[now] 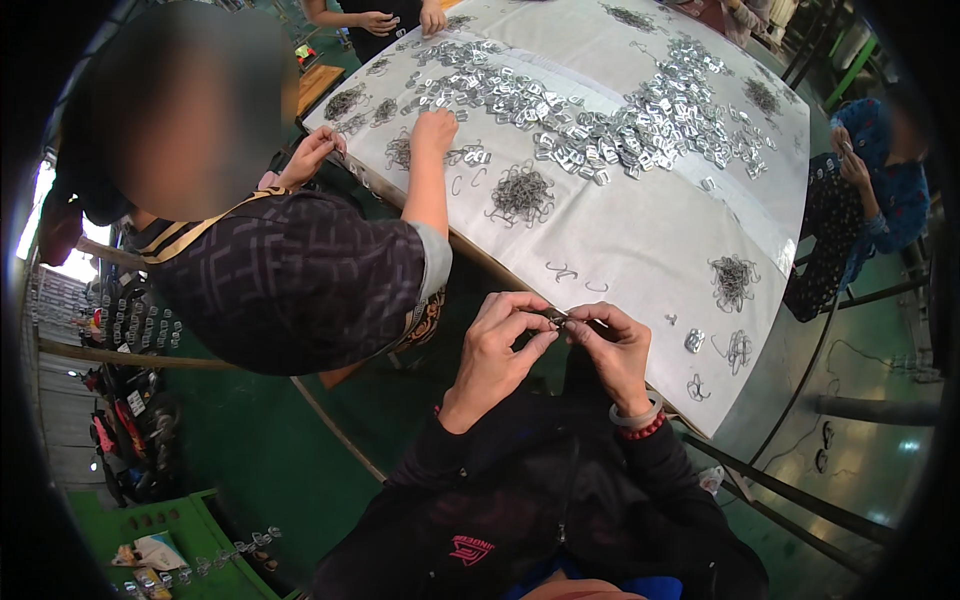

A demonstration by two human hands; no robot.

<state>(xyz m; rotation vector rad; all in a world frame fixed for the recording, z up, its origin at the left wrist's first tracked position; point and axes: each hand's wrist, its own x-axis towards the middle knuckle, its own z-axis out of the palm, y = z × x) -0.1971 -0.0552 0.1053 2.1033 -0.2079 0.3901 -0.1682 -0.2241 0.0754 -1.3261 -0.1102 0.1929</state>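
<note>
Head view: left hand (pixel 503 340) and right hand (pixel 614 350), pinched nearly closed, hold a small piece (pixel 558 321), probably metal, between them, presumably for steadiness; hook pile (pixel 521 195) lies beyond left hand.

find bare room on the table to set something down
White tabletop shows bare between the biggest hook pile and the near-right hook pile, also left of the far hook pile. Silver buckles crowd the middle.
</note>
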